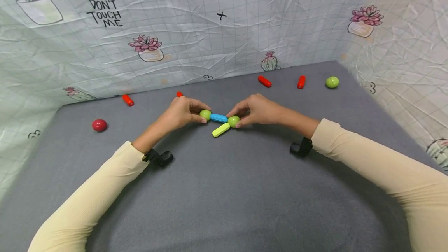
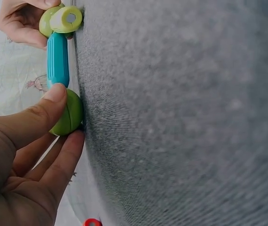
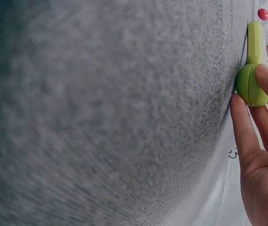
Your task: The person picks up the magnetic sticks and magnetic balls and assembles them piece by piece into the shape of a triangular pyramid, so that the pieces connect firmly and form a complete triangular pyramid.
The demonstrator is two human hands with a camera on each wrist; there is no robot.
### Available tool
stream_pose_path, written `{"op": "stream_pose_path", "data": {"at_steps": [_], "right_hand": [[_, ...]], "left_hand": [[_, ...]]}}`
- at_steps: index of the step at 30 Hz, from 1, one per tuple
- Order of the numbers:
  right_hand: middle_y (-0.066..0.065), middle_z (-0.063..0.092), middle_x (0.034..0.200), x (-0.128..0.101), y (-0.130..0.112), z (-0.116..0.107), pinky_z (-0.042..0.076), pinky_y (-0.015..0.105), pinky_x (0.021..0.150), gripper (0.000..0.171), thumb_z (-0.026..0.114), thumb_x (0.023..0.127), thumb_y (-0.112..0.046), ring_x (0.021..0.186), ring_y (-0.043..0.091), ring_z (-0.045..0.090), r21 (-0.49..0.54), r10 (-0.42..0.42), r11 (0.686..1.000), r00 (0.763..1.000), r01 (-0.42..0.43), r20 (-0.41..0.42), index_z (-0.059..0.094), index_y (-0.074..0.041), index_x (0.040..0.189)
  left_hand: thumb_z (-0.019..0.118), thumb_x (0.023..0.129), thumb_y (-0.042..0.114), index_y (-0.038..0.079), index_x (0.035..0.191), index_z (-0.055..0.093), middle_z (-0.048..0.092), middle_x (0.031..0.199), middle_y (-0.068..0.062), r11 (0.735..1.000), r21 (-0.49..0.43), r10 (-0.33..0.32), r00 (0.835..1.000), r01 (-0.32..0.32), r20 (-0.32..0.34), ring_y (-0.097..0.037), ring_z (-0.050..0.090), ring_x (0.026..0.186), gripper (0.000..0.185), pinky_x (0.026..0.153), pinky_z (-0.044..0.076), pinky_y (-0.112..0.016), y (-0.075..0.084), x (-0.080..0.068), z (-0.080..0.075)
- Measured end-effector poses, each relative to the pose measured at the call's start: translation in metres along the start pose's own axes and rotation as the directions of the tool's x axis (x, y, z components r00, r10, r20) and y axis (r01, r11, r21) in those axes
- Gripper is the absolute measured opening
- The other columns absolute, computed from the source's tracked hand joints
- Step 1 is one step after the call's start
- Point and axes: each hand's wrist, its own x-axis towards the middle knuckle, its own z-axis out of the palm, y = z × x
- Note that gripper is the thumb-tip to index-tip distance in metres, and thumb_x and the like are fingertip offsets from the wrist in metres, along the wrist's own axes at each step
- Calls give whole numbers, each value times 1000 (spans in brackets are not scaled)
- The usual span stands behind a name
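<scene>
A small chain lies on the grey felt mat (image 1: 224, 189): a green ball (image 1: 205, 114), a blue ribbed rod (image 1: 219, 118), a second green ball (image 1: 233, 121) and a yellow-green rod (image 1: 221, 129) angling toward me. My left hand (image 1: 182, 112) pinches the left ball (image 2: 68, 115) between thumb and fingers. My right hand (image 1: 255, 110) pinches the right ball (image 3: 251, 84), where the yellow-green rod (image 3: 255, 42) joins. In the left wrist view the blue rod (image 2: 58, 59) runs up to the far ball (image 2: 49, 21).
Loose pieces lie along the back of the mat: red rods (image 1: 128, 100) (image 1: 264, 81) (image 1: 301, 81), a red ball (image 1: 99, 125) at the left, a green ball (image 1: 332, 82) at the far right. Printed sheet walls (image 1: 224, 30) close in the mat on three sides.
</scene>
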Motion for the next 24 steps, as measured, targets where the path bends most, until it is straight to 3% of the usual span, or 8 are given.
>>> {"op": "stream_pose_path", "data": {"at_steps": [13,24], "right_hand": [[-2,76,114,1,4,0,57,32,87,36,87,83,-18,102,11,71,-30,15,999,1000,-16,-19,78,-19,118],[-3,77,108,2,1,-1,57,29,79,36,87,82,-17,99,11,72,-20,22,1000,1000,-22,-16,79,-18,117]], "left_hand": [[84,83,7,2,117,75,75,112,-13,999,-46,-6,998,9,67,-25,72,105,36,88,58,-38,2,6,-3],[86,82,8,5,116,77,77,108,-11,998,-61,-12,999,16,50,-22,73,99,35,82,59,-33,0,5,-3]]}}
